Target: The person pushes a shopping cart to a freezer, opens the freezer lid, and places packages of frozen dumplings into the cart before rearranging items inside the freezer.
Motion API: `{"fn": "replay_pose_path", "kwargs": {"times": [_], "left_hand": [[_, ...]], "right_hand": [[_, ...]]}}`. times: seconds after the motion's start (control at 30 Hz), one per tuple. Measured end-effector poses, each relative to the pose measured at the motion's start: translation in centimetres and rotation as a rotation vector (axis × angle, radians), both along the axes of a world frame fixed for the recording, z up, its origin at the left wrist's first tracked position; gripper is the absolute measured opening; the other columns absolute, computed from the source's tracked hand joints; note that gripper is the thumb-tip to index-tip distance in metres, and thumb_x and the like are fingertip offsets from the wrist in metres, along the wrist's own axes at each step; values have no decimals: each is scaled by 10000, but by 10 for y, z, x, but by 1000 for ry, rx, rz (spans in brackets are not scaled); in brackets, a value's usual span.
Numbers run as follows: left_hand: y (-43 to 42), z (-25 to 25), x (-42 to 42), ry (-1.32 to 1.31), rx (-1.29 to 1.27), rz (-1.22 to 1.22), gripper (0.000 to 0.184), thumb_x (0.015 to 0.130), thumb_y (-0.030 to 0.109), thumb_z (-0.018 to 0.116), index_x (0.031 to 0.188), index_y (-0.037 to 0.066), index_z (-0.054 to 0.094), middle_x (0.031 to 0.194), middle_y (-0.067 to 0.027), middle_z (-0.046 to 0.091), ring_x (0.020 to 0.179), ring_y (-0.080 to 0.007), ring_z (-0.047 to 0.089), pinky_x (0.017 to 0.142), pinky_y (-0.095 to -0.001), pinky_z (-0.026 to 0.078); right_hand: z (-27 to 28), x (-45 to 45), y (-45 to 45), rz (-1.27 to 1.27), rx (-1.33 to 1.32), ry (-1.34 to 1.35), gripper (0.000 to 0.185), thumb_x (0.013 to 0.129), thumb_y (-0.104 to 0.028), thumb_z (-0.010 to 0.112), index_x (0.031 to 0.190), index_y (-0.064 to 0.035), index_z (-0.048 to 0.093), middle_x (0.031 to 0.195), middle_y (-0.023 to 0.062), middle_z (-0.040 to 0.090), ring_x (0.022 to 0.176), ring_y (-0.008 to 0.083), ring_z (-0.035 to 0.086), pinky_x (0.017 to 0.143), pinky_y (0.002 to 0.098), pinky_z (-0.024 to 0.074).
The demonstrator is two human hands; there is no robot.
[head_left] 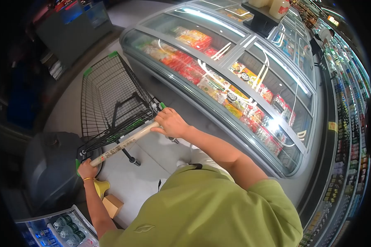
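A shopping cart (107, 94) of dark wire mesh with green corners stands in front of me, and no goods show in its basket. Its light-coloured handle bar (125, 143) runs slantwise across the view, with printed characters on it. At the bar's left end my left hand (88, 169) is wrapped round it, a thin band on the wrist. My right hand (172, 122) grips the other end, beside a green cap, with its fingers over the bar.
A glass-topped freezer (177, 76) with colourful packages lies along the right of the cart. Shelves of goods (344, 136) line the far right, where a person (322, 37) stands. Near my left arm are a cardboard box (112, 205), a dark rounded object (49, 164) and a case of bottles (68, 228).
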State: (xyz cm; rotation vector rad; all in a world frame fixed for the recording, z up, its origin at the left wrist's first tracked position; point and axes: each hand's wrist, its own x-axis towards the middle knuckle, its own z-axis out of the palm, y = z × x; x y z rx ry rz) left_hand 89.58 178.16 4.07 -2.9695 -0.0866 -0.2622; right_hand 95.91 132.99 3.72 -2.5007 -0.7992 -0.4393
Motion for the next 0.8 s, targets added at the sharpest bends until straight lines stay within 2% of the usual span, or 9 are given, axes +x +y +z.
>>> {"fn": "replay_pose_path", "kwargs": {"times": [0.23, 0.3, 0.33, 0.4, 0.5, 0.53, 0.67, 0.77, 0.8], "left_hand": [[6, -4, 37, -61, -26, 93, 101, 624, 128, 650, 688, 89, 582, 775, -91, 649, 786, -312, 619, 749, -418, 475], [13, -10, 48, 24, -26, 181, 250, 629, 128, 672, 862, 70, 603, 902, -100, 634, 900, -310, 586, 833, -424, 443], [9, -10, 49, 23, -25, 192, 250, 629, 128, 672, 862, 70, 603, 902, -100, 634, 900, -310, 586, 833, -424, 443], [-11, -8, 52, -48, -145, 130, 571, 627, 184, 724, 1151, 54, 538, 1132, -168, 569, 1089, -361, 504, 938, -447, 392], [-69, 2, 70, -112, -370, -146, 977, 569, 270, 821, 1390, 62, 336, 1394, -256, 353, 1299, -439, 299, 1074, -473, 255], [-107, 21, 80, -75, -463, -183, 1015, 550, 278, 838, 1396, 57, 323, 1400, -246, 350, 1310, -427, 291, 1073, -467, 258], [-215, 43, 134, 185, -461, -384, 1053, 542, 338, 853, 1398, 51, 310, 1407, -231, 342, 1321, -411, 280, 1074, -467, 251], [-252, 17, 175, 341, -375, -471, 1066, 548, 358, 844, 1408, 50, 293, 1423, -199, 332, 1343, -391, 253, 1084, -461, 239], [-263, 12, 186, 231, -343, -563, 1033, 553, 362, 839, 1386, 38, 320, 1327, -211, 453, 1245, -374, 415, 1006, -444, 357]], "right_hand": [[-5, 34, 22, 3, -62, 53, 383, 870, -440, 537, 941, -70, 606, 922, 75, 593, 973, 249, 536, 988, 449, 349], [-8, 45, 26, 9, -61, 58, 387, 860, -443, 546, 920, -66, 609, 890, 77, 591, 943, 251, 548, 992, 466, 344], [-10, 49, 30, 20, -60, 58, 387, 860, -443, 546, 920, -66, 609, 890, 77, 591, 943, 251, 548, 992, 466, 344], [-14, 57, 38, 3, -42, 78, 379, 850, -434, 559, 903, -62, 613, 861, 76, 586, 923, 250, 556, 991, 518, 331], [-25, 73, 48, -26, 41, -30, 310, 808, -404, 613, 874, -101, 611, 774, 35, 550, 787, 231, 545, 967, 503, 368], [-21, 78, 49, 16, -7, 118, 327, 849, -399, 570, 872, -75, 611, 862, 78, 591, 927, 256, 571, 996, 588, 293], [-19, 103, 45, 14, 75, 149, 228, 833, -334, 597, 886, -114, 621, 861, 48, 597, 872, 261, 582, 972, 539, 341], [-8, 126, 27, 134, 292, 321, 170, 848, -264, 576, 897, -108, 621, 918, 58, 611, 939, 276, 588, 927, 505, 396], [-1, 137, 16, 179, 332, 417, 161, 855, -243, 567, 908, -101, 620, 944, 61, 610, 921, 283, 594, 879, 472, 433]]}}
